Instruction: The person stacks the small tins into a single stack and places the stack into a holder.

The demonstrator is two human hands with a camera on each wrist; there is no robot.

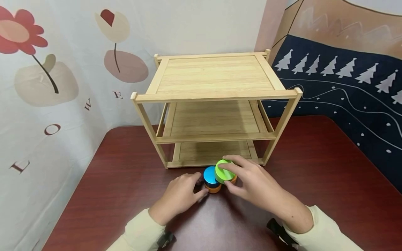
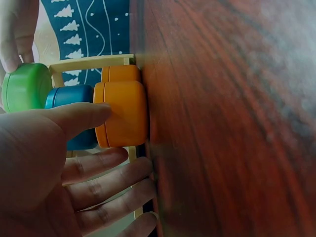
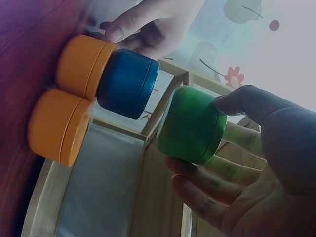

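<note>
Two small orange round tins (image 3: pixel 81 66) stand side by side on the table, and a blue tin (image 1: pixel 211 175) sits on top of them, mostly over the left one. My right hand (image 1: pixel 259 184) holds a green tin (image 3: pixel 192 123) between thumb and fingers, raised beside the blue tin and clear of the table. My left hand (image 1: pixel 179 193) is at the left side of the near orange tin, its thumb (image 2: pixel 84 118) overlapping that tin in the left wrist view. The other left fingers are extended and spread beside the tin.
A three-level wooden shelf (image 1: pixel 216 94) stands just behind the tins on the dark red table (image 1: pixel 125 153). Behind it hang a flower-printed cloth (image 1: pixel 188 28) and a dark panel with white trees (image 1: pixel 333 80).
</note>
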